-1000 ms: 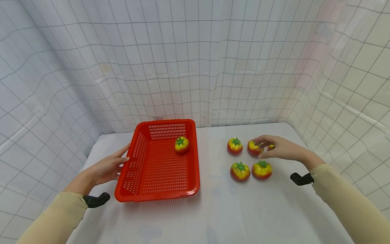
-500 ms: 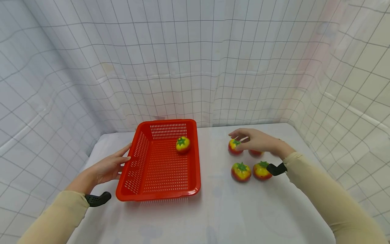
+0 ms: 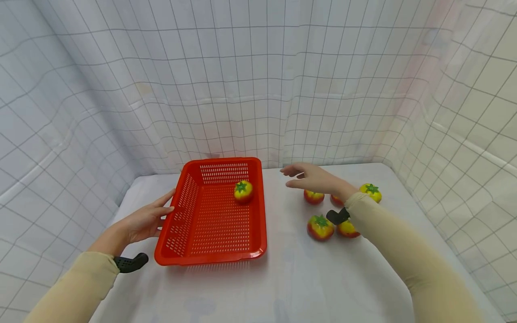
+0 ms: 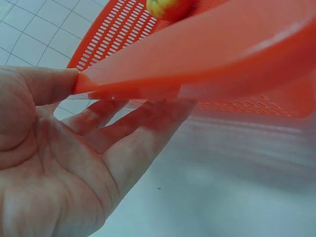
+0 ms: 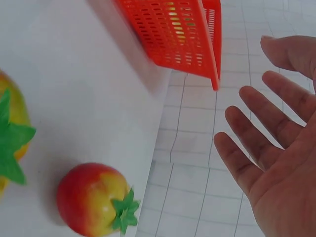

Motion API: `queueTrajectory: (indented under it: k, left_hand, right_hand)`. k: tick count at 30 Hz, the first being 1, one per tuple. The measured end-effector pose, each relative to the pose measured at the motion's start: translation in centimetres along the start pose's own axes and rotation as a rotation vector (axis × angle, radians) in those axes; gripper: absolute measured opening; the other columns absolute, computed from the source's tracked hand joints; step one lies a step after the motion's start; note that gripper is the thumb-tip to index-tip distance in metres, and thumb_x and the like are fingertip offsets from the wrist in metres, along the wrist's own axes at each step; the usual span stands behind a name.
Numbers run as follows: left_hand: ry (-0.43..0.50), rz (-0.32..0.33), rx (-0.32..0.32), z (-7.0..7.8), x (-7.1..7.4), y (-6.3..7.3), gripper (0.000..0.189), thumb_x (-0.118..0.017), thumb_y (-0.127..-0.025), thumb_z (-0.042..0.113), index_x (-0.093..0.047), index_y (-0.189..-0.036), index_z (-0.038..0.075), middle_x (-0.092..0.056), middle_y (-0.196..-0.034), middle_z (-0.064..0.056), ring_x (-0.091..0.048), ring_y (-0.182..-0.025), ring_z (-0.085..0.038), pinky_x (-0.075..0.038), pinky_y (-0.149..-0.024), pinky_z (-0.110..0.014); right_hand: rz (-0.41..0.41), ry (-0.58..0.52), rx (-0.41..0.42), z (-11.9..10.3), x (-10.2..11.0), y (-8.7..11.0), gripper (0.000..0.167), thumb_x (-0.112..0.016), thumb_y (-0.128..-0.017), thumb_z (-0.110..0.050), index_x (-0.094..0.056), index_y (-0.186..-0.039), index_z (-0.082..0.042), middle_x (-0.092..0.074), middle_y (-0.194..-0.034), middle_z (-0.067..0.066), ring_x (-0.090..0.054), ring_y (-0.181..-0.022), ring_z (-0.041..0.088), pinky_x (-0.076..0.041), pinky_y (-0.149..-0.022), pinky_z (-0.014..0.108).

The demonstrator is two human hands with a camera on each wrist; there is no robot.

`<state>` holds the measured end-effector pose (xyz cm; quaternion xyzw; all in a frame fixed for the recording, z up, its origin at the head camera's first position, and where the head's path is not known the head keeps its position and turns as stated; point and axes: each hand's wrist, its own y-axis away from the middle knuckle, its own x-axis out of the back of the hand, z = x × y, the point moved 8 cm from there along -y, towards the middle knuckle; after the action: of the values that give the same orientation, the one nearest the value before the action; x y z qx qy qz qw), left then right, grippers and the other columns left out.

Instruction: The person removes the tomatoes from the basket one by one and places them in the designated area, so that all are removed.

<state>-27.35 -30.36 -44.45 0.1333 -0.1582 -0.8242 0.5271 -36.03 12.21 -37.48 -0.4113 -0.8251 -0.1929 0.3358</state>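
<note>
In the head view, a red plastic basket [image 3: 220,259] with slotted walls stands on the table at left of centre. My left hand [image 3: 141,224] holds its left rim; the left wrist view has the thumb at the rim's top and the fingers [image 4: 143,143] beneath it. One red-and-yellow toy tomato [image 3: 243,192] with green leaves lies inside, near the right wall. My right hand [image 3: 311,178] is in the air right of the basket, fingers spread and holding nothing. Below and behind it sit several more toy tomatoes [image 3: 321,228], some partly hidden by the arm.
White grid-patterned curtain [image 3: 258,89] encloses the table [image 3: 291,278] at the back and sides. In the right wrist view, a toy tomato [image 5: 94,200] lies close to the table edge. Each wrist wears a black device [image 3: 338,216].
My right hand has moved left over the toy tomatoes toward the basket, uncovering a yellow one at far right. The left hand stays at the rim.
</note>
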Motion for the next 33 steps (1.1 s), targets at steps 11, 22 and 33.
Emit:
queueTrajectory:
  k: [11,22,33]
  left_hand:
    - [0.011,-0.004,0.001,-0.1,0.1,0.0,0.072,-0.042,-0.112,0.026,0.008,-0.164,0.036,-0.022,-0.161,-0.026,-0.059,-0.119,-0.033,-0.055,-0.093,-0.053]
    - [0.011,-0.011,0.001,0.1,0.0,0.1,0.072,-0.041,-0.112,0.026,0.009,-0.163,0.036,-0.019,-0.163,-0.026,-0.058,-0.121,-0.034,-0.055,-0.094,-0.054]
    - [0.022,-0.001,0.004,-0.1,0.0,0.0,0.072,-0.043,-0.112,0.026,0.007,-0.164,0.036,-0.025,-0.159,-0.026,-0.060,-0.119,-0.033,-0.055,-0.093,-0.053]
  right_hand:
    - [0.000,-0.032,0.031,-1.7,-1.4,-2.2,0.049,-0.069,-0.098,-0.032,-0.057,-0.143,-0.018,-0.060,-0.137,-0.002,-0.053,-0.127,0.019,-0.047,-0.106,0.042]
    - [-0.012,-0.018,0.056,-2.4,-2.6,-4.2,0.052,-0.072,-0.096,-0.028,-0.056,-0.144,-0.015,-0.061,-0.135,-0.001,-0.055,-0.125,0.020,-0.052,-0.101,0.040]
    - [-0.048,-0.007,0.087,-4.6,-4.4,-7.1,0.053,-0.073,-0.094,-0.023,-0.057,-0.144,-0.014,-0.059,-0.140,0.011,-0.053,-0.129,0.029,-0.049,-0.104,0.041]
